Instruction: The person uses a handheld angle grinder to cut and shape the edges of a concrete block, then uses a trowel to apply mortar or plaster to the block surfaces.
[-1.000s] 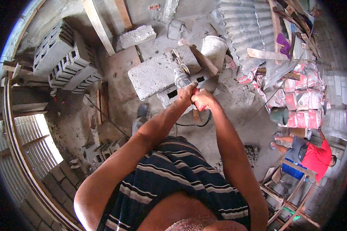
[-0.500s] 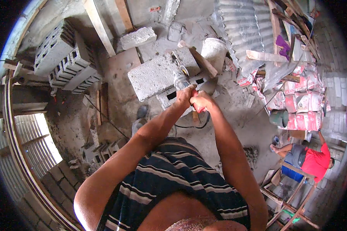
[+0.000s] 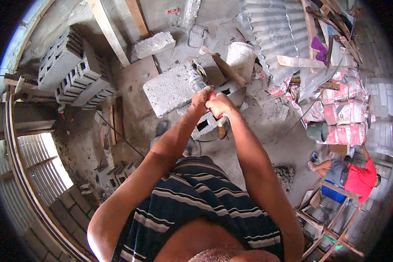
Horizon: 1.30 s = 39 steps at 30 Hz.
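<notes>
Both my hands are wrapped round an angle grinder [image 3: 197, 81] with a red body and a metal head. My left hand [image 3: 201, 97] grips it toward the head, and my right hand [image 3: 219, 105] closes on the rear body just behind. The grinder's disc is over the top of a grey concrete block [image 3: 168, 89], near a break or cut across it. That block rests on another hollow block [image 3: 203, 126] lying under it. A dark cord hangs below the grinder. How deep the disc sits in the block I cannot tell.
Hollow blocks [image 3: 81, 70] are stacked at the left. A white bucket [image 3: 241, 59] and a wooden plank [image 3: 229, 70] stand beyond the work. Corrugated sheets [image 3: 275, 35] and red-white sacks [image 3: 345, 113] lie at right. A person in a red shirt [image 3: 360, 181] is beside a wooden frame.
My hands and the grinder have shifted a little left and farther from me along the block. Both hands keep their grip.
</notes>
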Motion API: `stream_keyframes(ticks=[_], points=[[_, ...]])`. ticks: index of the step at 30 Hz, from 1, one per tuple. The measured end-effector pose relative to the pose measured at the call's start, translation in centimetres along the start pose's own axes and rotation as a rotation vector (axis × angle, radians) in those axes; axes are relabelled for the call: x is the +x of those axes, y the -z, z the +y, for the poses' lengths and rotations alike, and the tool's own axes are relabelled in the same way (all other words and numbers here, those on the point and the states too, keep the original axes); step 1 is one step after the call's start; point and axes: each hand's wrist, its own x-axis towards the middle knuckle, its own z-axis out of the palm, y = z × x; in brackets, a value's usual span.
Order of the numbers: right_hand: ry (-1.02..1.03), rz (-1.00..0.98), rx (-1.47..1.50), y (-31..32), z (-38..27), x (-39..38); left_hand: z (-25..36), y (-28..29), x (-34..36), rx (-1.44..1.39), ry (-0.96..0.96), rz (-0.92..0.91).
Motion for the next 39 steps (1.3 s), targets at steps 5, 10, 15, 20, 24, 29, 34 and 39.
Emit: stream_keyframes(ticks=[5,10,15,20,24,29,34,39], points=[[0.308,-0.115,-0.286,1.3,-0.3,-0.4,1.5,-1.2,-0.7,0.048,0.121,0.069],[0.148,-0.153,-0.143,1.3,-0.2,-0.2,0.0,-0.1,1.8,-0.171,0.483,0.117],[-0.042,-0.037,-0.021,0.5,-0.1,-2.5,-1.6,0.4,-0.7,0.115,0.113,0.107],[-0.014,-0.015,-0.035,-0.2,1.6,-6.0,-3.4,0.2,-3.4,-0.07,0.22,0.133],[0.002,0.118,-0.04,-3.7,7.6,-7.6,-3.7,-1.7,-8.0,-0.083,0.344,0.037],[-0.083,0.068,-0.029,-4.2,8.5,-7.0,-5.2,-1.6,-7.2,-0.063,0.256,0.054],[-0.062,0.072,0.005,-3.2,7.6,-5.3,-4.3,-2.1,-5.8,-0.021,0.231,0.061],[-0.018,0.075,-0.019,-2.5,7.1,-4.1,-4.8,-1.8,-3.6,-0.043,0.274,0.136]])
